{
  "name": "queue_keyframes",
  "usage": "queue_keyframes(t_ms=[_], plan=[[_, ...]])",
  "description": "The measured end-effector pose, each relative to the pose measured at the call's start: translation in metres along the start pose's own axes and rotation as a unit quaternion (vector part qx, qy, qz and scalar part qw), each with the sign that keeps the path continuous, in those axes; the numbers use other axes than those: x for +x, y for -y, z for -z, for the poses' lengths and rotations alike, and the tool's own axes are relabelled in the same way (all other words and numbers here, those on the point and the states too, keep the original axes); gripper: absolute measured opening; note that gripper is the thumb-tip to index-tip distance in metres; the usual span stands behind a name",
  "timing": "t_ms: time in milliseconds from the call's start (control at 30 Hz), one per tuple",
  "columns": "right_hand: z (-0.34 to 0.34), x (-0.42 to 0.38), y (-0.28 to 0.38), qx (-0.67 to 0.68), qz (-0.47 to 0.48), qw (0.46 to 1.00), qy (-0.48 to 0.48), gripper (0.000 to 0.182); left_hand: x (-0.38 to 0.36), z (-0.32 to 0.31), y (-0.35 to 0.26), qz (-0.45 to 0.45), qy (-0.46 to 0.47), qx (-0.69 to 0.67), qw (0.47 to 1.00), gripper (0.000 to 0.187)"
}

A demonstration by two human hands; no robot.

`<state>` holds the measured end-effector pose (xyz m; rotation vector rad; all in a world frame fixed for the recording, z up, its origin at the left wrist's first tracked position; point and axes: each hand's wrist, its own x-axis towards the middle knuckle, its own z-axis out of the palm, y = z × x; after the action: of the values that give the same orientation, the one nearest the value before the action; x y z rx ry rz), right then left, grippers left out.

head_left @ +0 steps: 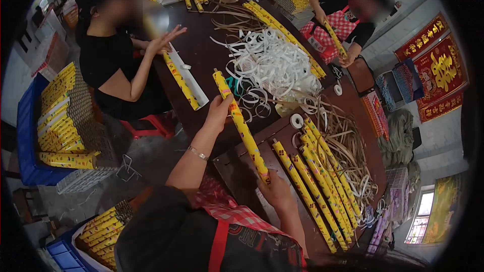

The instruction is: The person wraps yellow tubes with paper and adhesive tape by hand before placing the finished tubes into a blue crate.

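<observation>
A long yellow patterned tube (245, 132) is held aslant over the table edge in both of my hands. My left hand (220, 112) is wrapped round it near its upper end, and my right hand (276, 190) grips its lower end. To the right of my right hand, several similar yellow tubes (322, 191) lie side by side on the brown table (242, 168). A roll of white tape (297, 120) rests just above those tubes. Beyond the held tube is a large heap of curled white strips (275, 65).
Brown strips (348, 143) lie along the table's right side. A person at the left (108, 65) has hands at another yellow tube (180, 81); a person at the upper right (360, 35) holds one too. A blue crate (27, 131) of tubes stands at the left, near a red stool (151, 127).
</observation>
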<state>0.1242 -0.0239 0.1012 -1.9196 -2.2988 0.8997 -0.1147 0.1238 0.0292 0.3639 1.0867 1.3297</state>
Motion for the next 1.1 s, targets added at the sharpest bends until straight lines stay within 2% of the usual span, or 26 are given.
queue_keyframes(t_ms=[33,100,133,200,367,667,733,800,833,867,933,1100], plan=[[-0.006,0.018,-0.007,0.000,0.019,1.000,-0.013,0.038,0.018,0.003,0.005,-0.002,-0.001,0.000,1.000,0.027],[-0.004,0.045,-0.005,-0.021,0.052,0.998,-0.029,0.036,0.048,0.008,0.011,0.001,0.001,-0.198,0.980,0.026],[-0.002,0.054,-0.004,-0.023,0.056,0.998,-0.030,0.036,0.053,0.009,0.007,0.003,0.006,-0.212,0.977,0.025],[0.001,0.069,-0.002,0.002,0.083,0.996,-0.030,0.035,0.064,0.014,0.000,-0.002,0.023,-0.209,0.978,0.025],[0.001,0.092,0.005,0.013,0.066,0.998,-0.010,0.034,0.088,0.033,0.001,-0.006,0.079,-0.221,0.972,0.025],[-0.002,0.126,0.007,0.005,0.045,0.999,0.006,0.037,0.112,0.051,0.000,0.012,0.125,-0.239,0.963,0.031],[-0.003,0.130,0.009,-0.040,0.053,0.998,-0.001,0.035,0.117,0.048,-0.003,0.013,0.118,-0.245,0.962,0.031],[-0.002,0.133,0.016,-0.052,0.044,0.998,-0.003,0.037,0.125,0.042,-0.002,0.061,0.008,-0.244,0.968,0.030],[-0.003,0.132,0.020,-0.065,0.033,0.997,-0.002,0.038,0.128,0.037,-0.001,0.051,-0.050,-0.207,0.976,0.028],[-0.005,0.132,0.021,-0.063,0.033,0.997,0.000,0.038,0.129,0.034,0.001,0.053,-0.052,-0.206,0.976,0.028],[-0.008,0.133,0.023,-0.068,0.027,0.997,-0.007,0.037,0.135,0.032,0.006,0.017,-0.138,-0.180,0.974,0.024],[-0.008,0.132,0.013,-0.064,0.023,0.998,-0.001,0.036,0.141,0.036,0.017,0.029,-0.115,-0.218,0.969,0.019]])
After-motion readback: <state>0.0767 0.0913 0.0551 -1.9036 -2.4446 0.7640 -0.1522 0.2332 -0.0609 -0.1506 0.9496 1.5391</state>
